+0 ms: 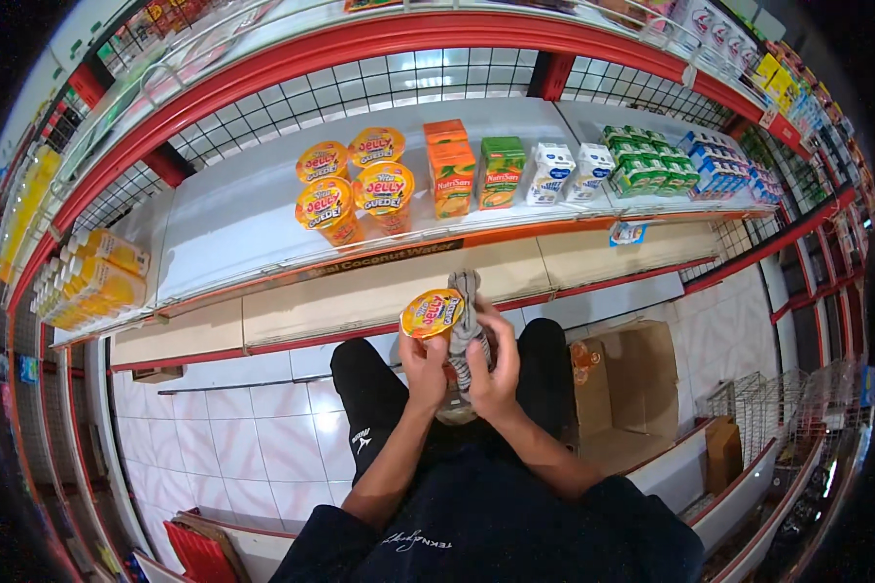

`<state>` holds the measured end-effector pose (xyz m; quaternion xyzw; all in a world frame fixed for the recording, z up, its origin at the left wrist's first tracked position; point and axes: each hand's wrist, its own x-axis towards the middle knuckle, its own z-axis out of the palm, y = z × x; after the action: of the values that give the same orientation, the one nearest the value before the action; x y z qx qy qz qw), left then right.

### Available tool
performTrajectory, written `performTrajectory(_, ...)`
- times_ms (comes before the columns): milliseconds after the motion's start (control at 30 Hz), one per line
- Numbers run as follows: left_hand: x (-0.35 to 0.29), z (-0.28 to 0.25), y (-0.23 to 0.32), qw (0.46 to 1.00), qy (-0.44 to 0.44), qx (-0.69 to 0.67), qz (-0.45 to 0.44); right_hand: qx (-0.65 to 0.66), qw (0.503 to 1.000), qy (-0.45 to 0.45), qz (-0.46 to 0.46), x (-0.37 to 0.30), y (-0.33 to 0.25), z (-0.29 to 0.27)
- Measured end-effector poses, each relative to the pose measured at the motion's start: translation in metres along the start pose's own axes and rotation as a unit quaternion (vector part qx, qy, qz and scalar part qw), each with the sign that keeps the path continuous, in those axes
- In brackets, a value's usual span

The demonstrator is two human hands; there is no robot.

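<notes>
Yellow bottles (97, 277): grouped rows, left of the frame.
Shelf cups (383, 187): four, orange-lidded, upright on the white shelf (228, 209), upper centre.
Left hand (424, 369): curled round the held jelly cup's lower side.
Held jelly cup (432, 314): frame centre, just above the left hand, the nearer one; lid tilted upward; body hidden, long axis I cannot tell.
Grey cloth (466, 316): lengthwise up the frame, against the lid's right edge.
Right hand (496, 367): fingers closed on the cloth.
</notes>
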<state>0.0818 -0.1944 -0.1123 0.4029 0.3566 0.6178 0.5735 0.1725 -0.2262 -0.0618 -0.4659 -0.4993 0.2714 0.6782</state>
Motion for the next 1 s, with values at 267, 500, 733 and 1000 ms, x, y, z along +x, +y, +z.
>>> performTrajectory(267, 0.003, 0.003, 0.023, 0.997, -0.044, 0.0, 0.059, -0.105, 0.984, -0.059, -0.128, 0.0, 0.005, -0.01)
performTrajectory(500, 0.01, 0.015, 0.042, 0.997, 0.022, 0.068, 0.007, -0.109, 0.991, -0.078, -0.017, -0.01, -0.003, -0.004)
performTrajectory(733, 0.0, 0.014, 0.038, 0.998, -0.031, 0.047, 0.042, -0.081, 0.99, -0.076, -0.087, -0.006, 0.007, -0.008)
performTrajectory(1000, 0.011, -0.006, 0.055, 0.989, -0.132, 0.049, 0.04, -0.011, 0.998, 0.022, 0.05, 0.021, -0.004, -0.028)
